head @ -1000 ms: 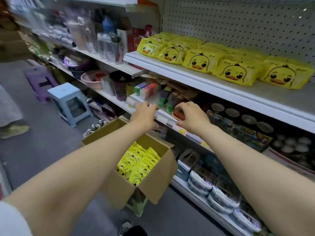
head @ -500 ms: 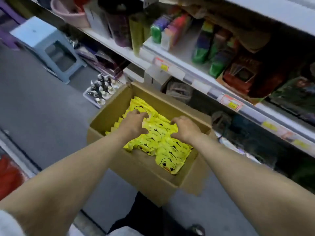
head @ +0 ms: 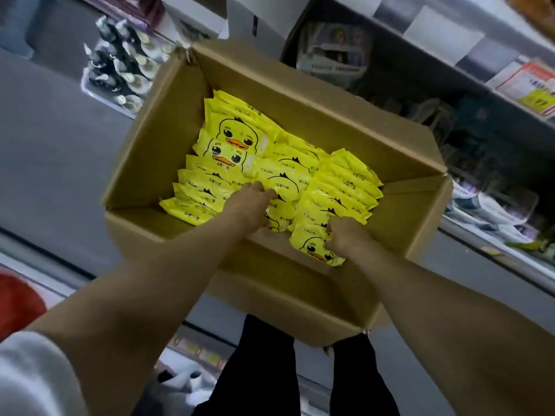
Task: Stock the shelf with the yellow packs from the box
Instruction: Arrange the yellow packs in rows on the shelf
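White short sleeve (head: 27,376) on the left upper arm, plain fabric, soft rounded edge. Forearms bare down to the left hand (head: 250,205) and right hand (head: 345,238). Black trousers (head: 264,370) on both legs, plain and dark; fabric detail too dim to tell.

A pale grey metal shelf edge (head: 480,60) carrying white paper price labels (head: 441,37) crosses the upper right; beneath it, dim shelves hold clear-wrapped goods (head: 492,205); left of it, a smooth grey floor (head: 45,145) bears a white tray of small dark bottles (head: 120,64); far below-left of it lies a blurred red shape (head: 18,304).
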Demonstrator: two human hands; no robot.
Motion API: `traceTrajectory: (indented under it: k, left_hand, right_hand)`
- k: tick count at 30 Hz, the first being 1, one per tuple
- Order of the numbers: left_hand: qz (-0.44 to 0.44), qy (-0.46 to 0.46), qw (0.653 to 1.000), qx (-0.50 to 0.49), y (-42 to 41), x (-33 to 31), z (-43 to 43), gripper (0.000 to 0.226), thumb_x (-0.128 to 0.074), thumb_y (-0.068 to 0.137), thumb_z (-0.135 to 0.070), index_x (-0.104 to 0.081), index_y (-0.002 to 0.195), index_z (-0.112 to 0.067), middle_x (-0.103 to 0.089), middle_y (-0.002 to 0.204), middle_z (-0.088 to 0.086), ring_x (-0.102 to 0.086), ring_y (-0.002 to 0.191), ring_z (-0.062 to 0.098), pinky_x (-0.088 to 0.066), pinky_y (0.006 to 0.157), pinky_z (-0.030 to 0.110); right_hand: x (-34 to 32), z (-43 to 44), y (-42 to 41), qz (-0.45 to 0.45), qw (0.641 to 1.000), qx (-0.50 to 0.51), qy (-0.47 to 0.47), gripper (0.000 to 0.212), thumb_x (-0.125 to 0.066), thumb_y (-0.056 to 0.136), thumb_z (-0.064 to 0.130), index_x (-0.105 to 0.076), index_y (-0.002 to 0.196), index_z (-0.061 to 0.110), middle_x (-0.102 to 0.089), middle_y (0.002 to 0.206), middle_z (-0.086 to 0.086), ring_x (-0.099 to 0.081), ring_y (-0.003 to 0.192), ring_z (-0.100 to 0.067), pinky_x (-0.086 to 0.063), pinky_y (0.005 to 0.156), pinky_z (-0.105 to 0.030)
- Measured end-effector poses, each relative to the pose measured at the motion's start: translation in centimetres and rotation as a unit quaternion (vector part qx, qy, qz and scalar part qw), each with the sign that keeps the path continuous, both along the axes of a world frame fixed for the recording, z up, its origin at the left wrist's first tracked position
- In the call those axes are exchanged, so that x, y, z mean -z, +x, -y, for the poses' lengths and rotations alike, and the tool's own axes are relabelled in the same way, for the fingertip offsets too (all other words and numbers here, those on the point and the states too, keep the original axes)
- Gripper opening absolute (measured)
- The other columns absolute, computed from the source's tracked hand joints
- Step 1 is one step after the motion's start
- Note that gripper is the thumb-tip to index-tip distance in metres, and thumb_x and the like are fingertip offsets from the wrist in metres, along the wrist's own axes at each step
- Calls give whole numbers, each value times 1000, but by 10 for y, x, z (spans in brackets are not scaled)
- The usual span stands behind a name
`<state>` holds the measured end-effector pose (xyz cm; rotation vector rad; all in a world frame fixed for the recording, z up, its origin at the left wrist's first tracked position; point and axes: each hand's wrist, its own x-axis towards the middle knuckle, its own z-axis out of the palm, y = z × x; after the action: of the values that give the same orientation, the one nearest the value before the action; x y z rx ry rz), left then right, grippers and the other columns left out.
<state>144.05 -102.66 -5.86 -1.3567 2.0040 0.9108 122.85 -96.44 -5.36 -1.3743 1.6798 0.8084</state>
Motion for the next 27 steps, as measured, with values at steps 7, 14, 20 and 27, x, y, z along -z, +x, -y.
traceTrajectory:
  k: [7,14,20,27]
  left_hand:
    - [51,-40,993,97,-12,28,-1,75,-74,77,-48,-39,139,-25,-39,137,9,-36,129,33,-36,106,45]
    - [81,-56,983,155,-21,31,-6,78,-75,78,-11,-29,141,-17,-33,139,12,-43,124,29,-44,99,37]
    - [90,-26,995,38,-26,16,5,33,-63,87,-2,-60,119,-10,-59,118,12,-57,112,29,-51,86,37]
    - [59,-28,984,-166,-14,-49,11,37,-66,87,-35,-67,112,-7,-65,113,13,-58,111,33,-48,89,37]
  right_hand:
    - [26,-4,10,-40,999,3,5,69,-83,77,37,-49,132,12,-56,133,-12,-54,124,-30,-47,96,-36]
    - [30,-8,9,-38,998,-40,-10,35,-74,87,18,-60,119,18,-58,125,-10,-56,117,-30,-51,90,-37]
    - [1,-2,7,15,1000,15,-14,44,-58,95,15,-42,135,11,-59,125,-16,-59,114,-36,-46,79,-35]
    - [-54,7,-4,74,985,56,-144,40,-46,99,14,-30,134,2,-65,115,-21,-62,105,-40,-38,69,-36]
